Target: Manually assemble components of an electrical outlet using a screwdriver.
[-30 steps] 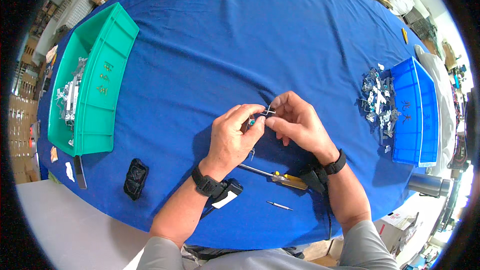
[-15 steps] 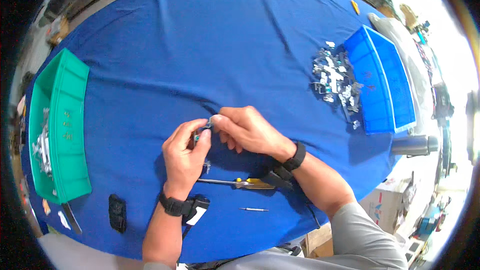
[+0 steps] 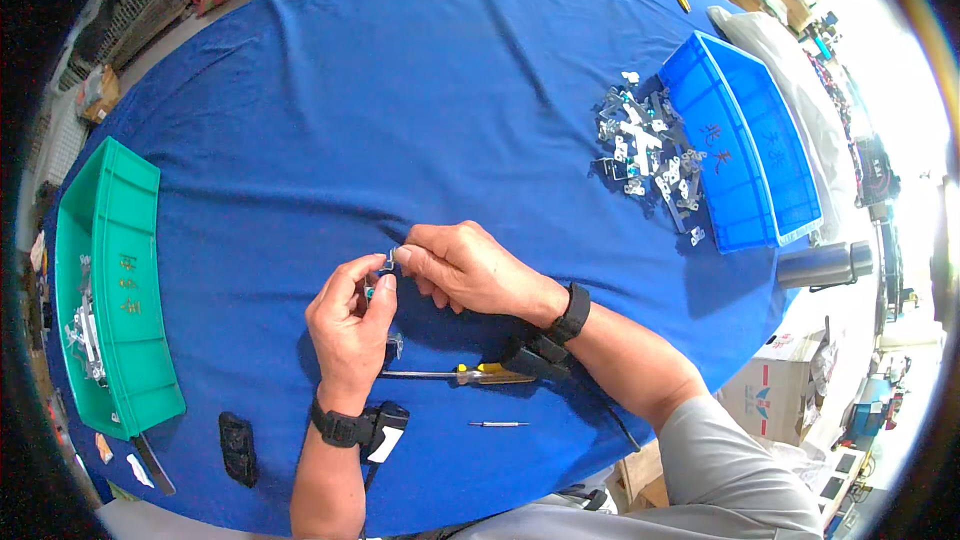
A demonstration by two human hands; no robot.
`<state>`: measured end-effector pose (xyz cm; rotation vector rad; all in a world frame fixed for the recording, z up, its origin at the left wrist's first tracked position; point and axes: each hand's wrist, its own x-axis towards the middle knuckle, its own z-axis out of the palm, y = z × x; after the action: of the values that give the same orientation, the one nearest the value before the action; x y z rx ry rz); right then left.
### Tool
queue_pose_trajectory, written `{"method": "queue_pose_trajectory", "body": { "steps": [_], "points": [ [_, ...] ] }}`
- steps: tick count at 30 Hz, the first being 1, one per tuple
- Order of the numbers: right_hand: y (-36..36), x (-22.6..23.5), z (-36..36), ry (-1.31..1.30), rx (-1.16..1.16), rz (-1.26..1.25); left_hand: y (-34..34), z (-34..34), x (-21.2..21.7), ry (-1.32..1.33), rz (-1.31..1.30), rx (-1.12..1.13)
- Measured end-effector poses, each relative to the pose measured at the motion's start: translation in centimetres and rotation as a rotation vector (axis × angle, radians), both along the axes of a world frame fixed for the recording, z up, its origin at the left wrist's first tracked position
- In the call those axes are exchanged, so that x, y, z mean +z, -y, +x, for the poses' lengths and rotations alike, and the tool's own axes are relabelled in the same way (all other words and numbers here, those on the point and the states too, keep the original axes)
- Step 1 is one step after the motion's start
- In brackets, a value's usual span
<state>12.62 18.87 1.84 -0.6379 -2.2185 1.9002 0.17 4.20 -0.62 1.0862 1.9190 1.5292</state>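
My left hand (image 3: 345, 328) is closed around a small metal bracket (image 3: 390, 260), its thumb and index finger at one end. A teal spot shows between those fingers; most of the part is hidden. From the other side my right hand (image 3: 480, 265) pinches the same bracket between thumb and bent index finger. Both hands are held above the blue cloth. Beside the heel of my left hand is another small metal piece (image 3: 396, 346). Just below the hands lies a screwdriver (image 3: 490, 375) with a yellow handle, partly covered by the right wrist strap's dark box.
At far left stands a green bin (image 3: 130, 290) with metal parts inside. A blue bin (image 3: 735, 155) sits at right, a pile of metal brackets (image 3: 645, 140) beside it. Nearer me lie a double-ended bit (image 3: 499, 424) and a black pouch (image 3: 238, 450). A dark cylinder (image 3: 825, 265) is at the right edge.
The whole view has shifted a little, so hands and pile sit farther left in it. Both hands keep hold of the bracket, with only slight finger movement.
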Motion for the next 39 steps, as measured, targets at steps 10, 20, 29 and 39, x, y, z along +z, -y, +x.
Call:
{"method": "queue_pose_trajectory", "body": {
  "steps": [10, 20, 29, 39],
  "points": [
    [-0.2, -0.2, 0.2, -0.003, -0.004, -0.09, 0.0, 0.0, 0.1, 0.026, 0.007, 0.002],
    [0.2, -0.7, -0.1, -0.108, -0.083, -0.077, 0.0, 0.2, 0.4, 0.108, 0.011, 0.022],
    [-0.1, -1.4, 0.1, -0.091, -0.047, -0.088, -0.2, 0.0, 0.3, -0.017, 0.012, -0.027],
    [-0.1, -0.1, 0.0, 0.035, -0.019, -0.119, -0.1, -0.1, 0.3, -0.054, 0.043, -0.006]
  ]
}}
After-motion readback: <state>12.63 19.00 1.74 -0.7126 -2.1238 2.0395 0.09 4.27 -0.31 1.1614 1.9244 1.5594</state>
